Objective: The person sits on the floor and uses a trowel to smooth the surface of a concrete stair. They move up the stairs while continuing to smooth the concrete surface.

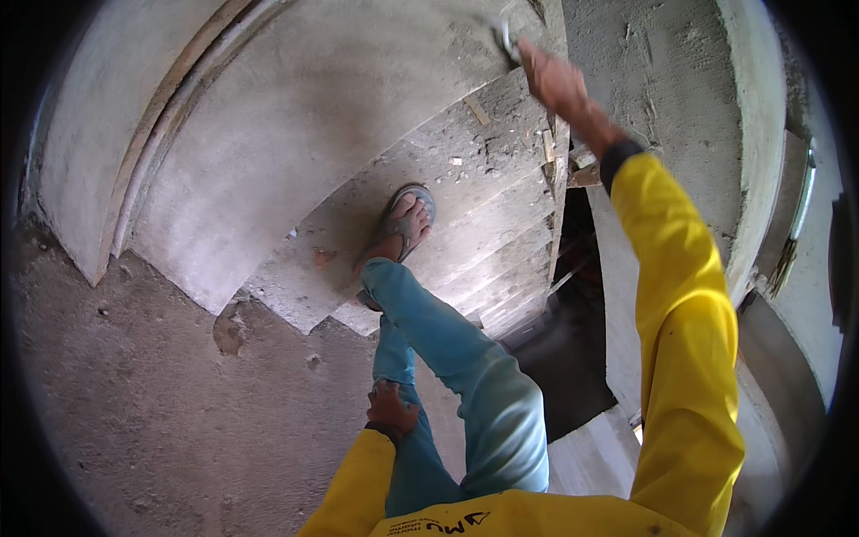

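Note:
My right hand (557, 82) is stretched out to the upper right, closed around a trowel (508, 38) with a curved metal shank. The blade is smeared by motion and lies against a grey concrete stair step (358, 80), near the step's right end. Lower down, my left hand (392, 408) rests on my left leg (420, 438), its fingers lying over the teal trouser cloth. My sandaled foot (410, 219) stands on the step below the one the trowel touches.
Concrete steps (501, 259) descend below the foot. Debris and a small wood strip (476, 110) lie on one tread. A rough wall (161, 385) borders the stairs at left. At right, a dark gap (573, 340) opens beside them, with a curved concrete wall (680, 80) beyond.

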{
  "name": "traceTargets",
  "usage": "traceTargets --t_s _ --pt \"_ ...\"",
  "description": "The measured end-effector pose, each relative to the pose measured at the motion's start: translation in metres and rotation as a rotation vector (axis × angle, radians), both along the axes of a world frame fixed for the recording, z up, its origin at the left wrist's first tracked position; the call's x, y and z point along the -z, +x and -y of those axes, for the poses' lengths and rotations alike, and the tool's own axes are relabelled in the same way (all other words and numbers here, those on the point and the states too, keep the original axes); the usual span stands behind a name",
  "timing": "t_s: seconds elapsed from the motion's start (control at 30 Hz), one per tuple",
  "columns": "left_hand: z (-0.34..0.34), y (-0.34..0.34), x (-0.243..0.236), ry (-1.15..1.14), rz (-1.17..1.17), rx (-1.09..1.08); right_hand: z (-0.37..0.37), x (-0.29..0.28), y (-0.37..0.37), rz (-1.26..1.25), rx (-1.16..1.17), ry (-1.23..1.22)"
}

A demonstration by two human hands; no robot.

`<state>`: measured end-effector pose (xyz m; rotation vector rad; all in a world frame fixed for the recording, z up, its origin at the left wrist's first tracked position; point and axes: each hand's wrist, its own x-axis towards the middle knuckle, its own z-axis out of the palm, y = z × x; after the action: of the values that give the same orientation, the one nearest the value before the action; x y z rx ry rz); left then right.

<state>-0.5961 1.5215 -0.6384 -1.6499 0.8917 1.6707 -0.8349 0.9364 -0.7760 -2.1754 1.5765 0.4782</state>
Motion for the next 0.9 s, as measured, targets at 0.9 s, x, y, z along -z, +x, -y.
traceTargets --t_s 0.9 --pt "-0.044 -0.008 0.008 -0.118 -0.027 0.049 -0.054 -0.021 0.045 -0.003 0.154 0.043"
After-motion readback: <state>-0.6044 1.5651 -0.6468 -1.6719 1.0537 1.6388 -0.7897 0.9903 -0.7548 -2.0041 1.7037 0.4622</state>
